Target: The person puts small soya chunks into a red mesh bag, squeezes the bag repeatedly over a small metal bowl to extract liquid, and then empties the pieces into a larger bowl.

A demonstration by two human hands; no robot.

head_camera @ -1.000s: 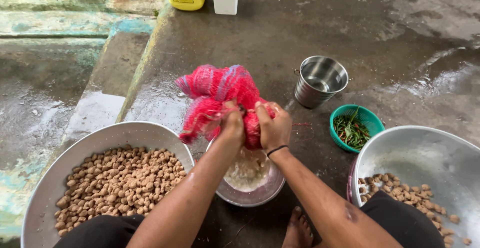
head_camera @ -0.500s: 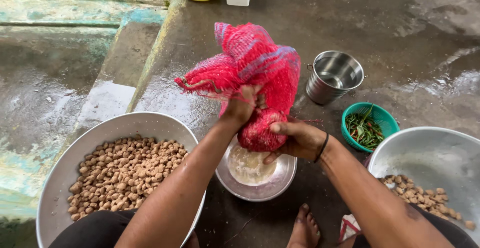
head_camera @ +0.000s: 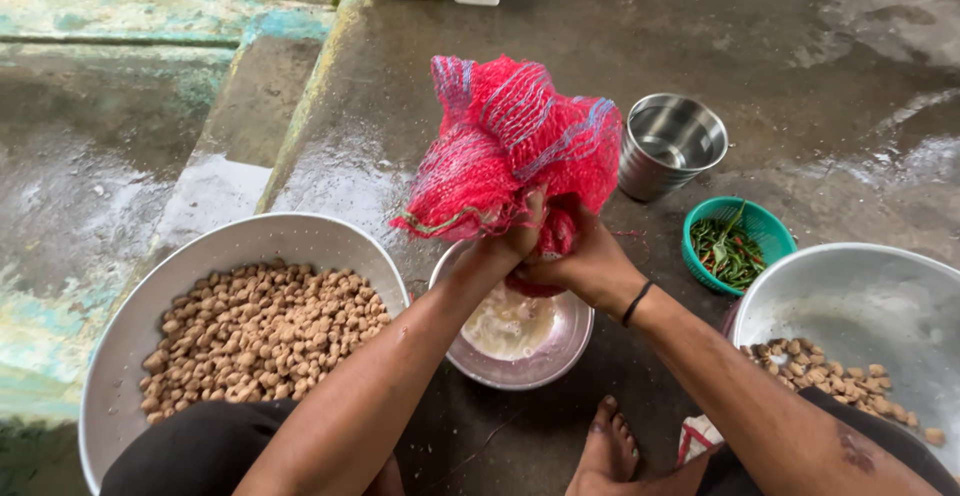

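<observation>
A red mesh bag (head_camera: pixel 510 146) with blue stripes is bunched up above a small steel bowl (head_camera: pixel 568 344) holding cloudy whitish liquid. My left hand (head_camera: pixel 497 246) grips the bag's twisted neck. My right hand (head_camera: pixel 582 261) wraps around the bulging lower end of the bag from the right, just over the bowl. Both hands press together on the bag. The bag's loose top flares upward and away from me.
A large metal basin (head_camera: pixel 120 341) of brown chunks sits at the left; another basin (head_camera: pixel 860 306) with a few chunks sits at the right. A green bowl (head_camera: pixel 760 224) of chillies and a steel cup (head_camera: pixel 668 146) stand behind. A step edge runs along the left.
The bag first rose from above the bowl, then my hands closed in tighter on its lower bulge. My right hand shifted from cupping beneath it to gripping its side.
</observation>
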